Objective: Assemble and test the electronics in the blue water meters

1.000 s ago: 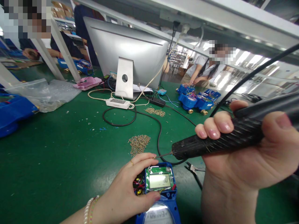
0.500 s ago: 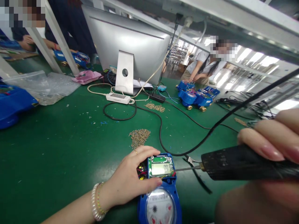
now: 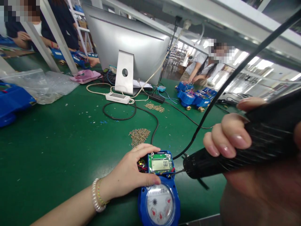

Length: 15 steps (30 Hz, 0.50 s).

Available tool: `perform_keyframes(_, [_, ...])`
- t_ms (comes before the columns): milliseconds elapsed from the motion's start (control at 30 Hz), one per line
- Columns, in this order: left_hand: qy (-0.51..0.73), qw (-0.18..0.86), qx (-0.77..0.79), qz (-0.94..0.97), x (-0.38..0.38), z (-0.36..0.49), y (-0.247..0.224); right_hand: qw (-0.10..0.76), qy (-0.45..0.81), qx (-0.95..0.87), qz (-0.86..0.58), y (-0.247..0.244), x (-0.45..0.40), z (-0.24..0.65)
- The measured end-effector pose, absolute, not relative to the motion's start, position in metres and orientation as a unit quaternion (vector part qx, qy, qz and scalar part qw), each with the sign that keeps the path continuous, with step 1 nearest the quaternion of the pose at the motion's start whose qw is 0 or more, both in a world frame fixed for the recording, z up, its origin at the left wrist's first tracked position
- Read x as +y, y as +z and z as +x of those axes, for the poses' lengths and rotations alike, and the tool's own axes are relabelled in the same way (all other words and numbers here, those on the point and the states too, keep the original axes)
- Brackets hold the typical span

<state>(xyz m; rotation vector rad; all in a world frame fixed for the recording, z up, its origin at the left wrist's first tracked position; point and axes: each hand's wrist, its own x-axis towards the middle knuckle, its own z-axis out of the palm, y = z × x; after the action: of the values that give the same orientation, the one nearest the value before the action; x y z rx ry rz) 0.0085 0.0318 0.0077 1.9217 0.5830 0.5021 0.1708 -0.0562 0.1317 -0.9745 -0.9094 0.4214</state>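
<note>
Right hand: grip closed around a black driver, fingers wrapped over its ribbed body, tool slightly tilted and pointing left. Its bit reaches the lower right corner of the display box on the blue meter; contact at the tip cannot be told. Left hand: grip spans that box and holds it, fingers along the upper edge, thumb along the lower. Meter lies face up on the green tabletop, between the hands. Display reads 0.0, circuit board visible around it. Round dial with red pointers sits just below the thumb. Black cord runs from behind the meter to upper right. Screw pile near the left fingers; second pile farther back. Beyond these: white adapter, then monitor, its back facing the camera. Back right: cluster of blue meters with brass fittings, a co-worker just behind. Far left: clear bag, pink cloth beside it.
</note>
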Motion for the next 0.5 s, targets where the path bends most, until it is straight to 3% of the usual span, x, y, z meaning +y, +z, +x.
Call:
perform_keyframes(100, [0.209, 0.512, 0.24, 0.798, 0.032, 0.009, 0.007, 0.716, 0.25, -0.47, -0.452, 0.129, -0.061, 0.175])
perform_keyframes(500, [0.21, 0.519, 0.198, 0.805, 0.035, 0.007, -0.004, 0.661, 0.301, -0.494, -0.479, 0.143, -0.055, 0.16])
